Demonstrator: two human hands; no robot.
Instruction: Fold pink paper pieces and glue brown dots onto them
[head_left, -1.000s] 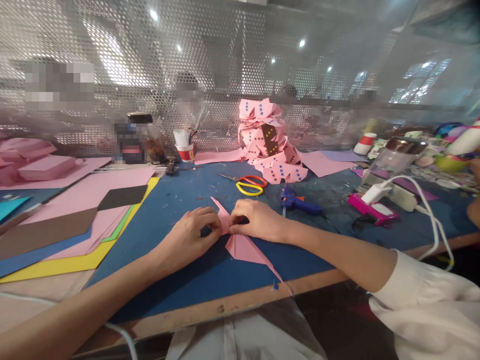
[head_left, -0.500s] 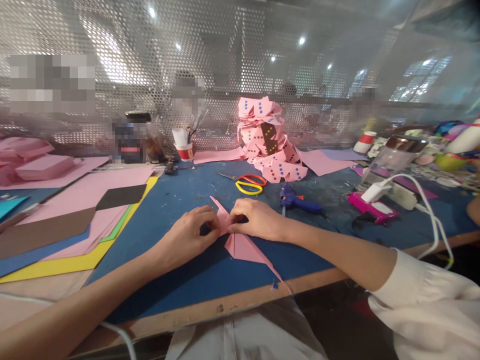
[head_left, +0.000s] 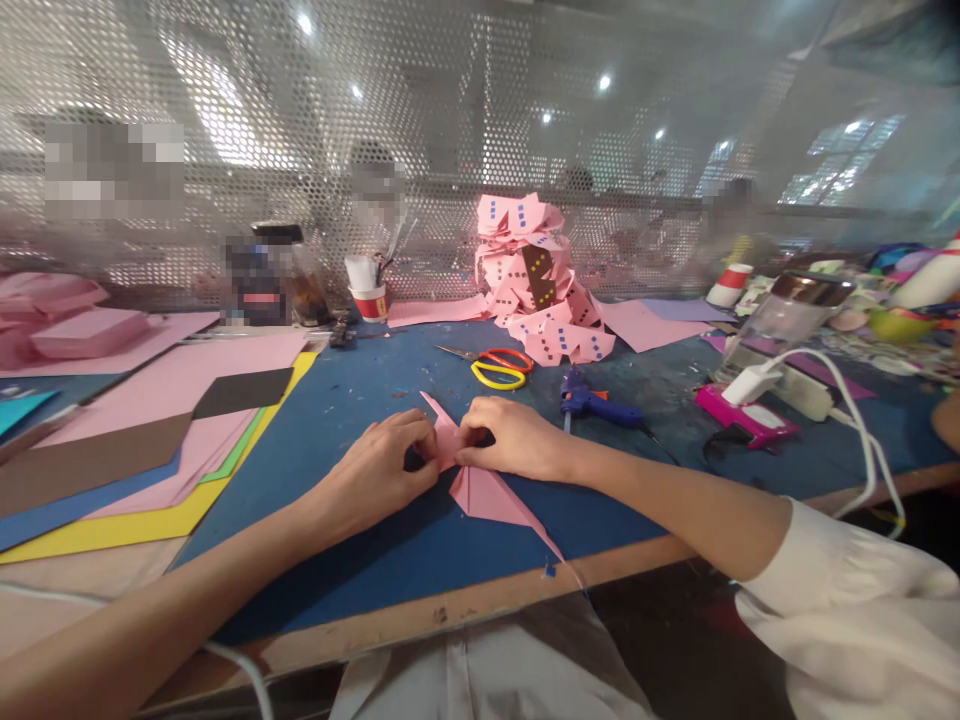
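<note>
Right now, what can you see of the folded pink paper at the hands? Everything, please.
The paper is plain pink and creased, with a slim pointed end away from the person and a broad angular flap nearer, narrowing to a long thin tail. It slants across the blue tabletop, the tail reaching the wooden edge. The left hand and right hand pinch its middle, hiding part of it; whether it is one sheet or several cannot be told.

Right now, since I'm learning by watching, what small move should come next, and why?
Probably pressing the crease at the pinch: the left hand and right hand meet fingertips-first at the folded pink paper's narrow middle, while its lower part spreads out.
</note>
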